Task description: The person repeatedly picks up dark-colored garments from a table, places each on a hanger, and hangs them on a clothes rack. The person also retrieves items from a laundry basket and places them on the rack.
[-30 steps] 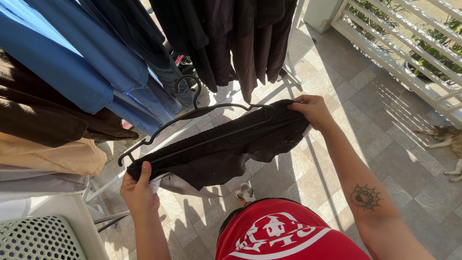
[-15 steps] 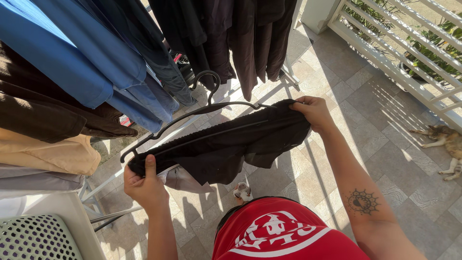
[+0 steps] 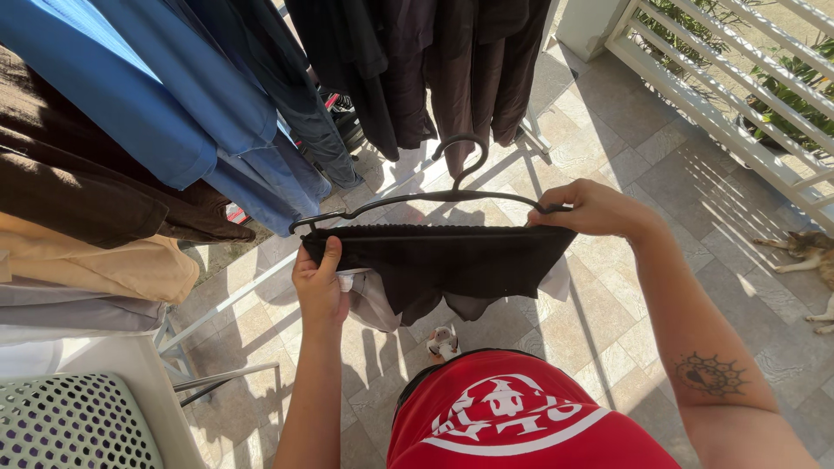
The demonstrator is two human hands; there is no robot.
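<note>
A black garment (image 3: 443, 265) with white pocket linings hangs folded over the bar of a black hanger (image 3: 434, 195), held level in front of me. My left hand (image 3: 319, 282) pinches the garment's left end against the hanger bar. My right hand (image 3: 591, 208) grips the right end of the hanger and the cloth. The hanger's hook (image 3: 465, 152) points up toward the hanging clothes.
Blue (image 3: 148, 95), brown (image 3: 78, 187), tan (image 3: 104, 265) and dark (image 3: 434, 61) clothes hang on a white drying rack (image 3: 226, 300). A pale green perforated basket (image 3: 74, 430) sits at lower left. A white railing (image 3: 738, 95) runs at right, and a cat (image 3: 808, 252) lies on the tiled floor.
Both hands raised the hanger and turned it level. My left hand moved right and up, and the garment now hangs straight across the bar.
</note>
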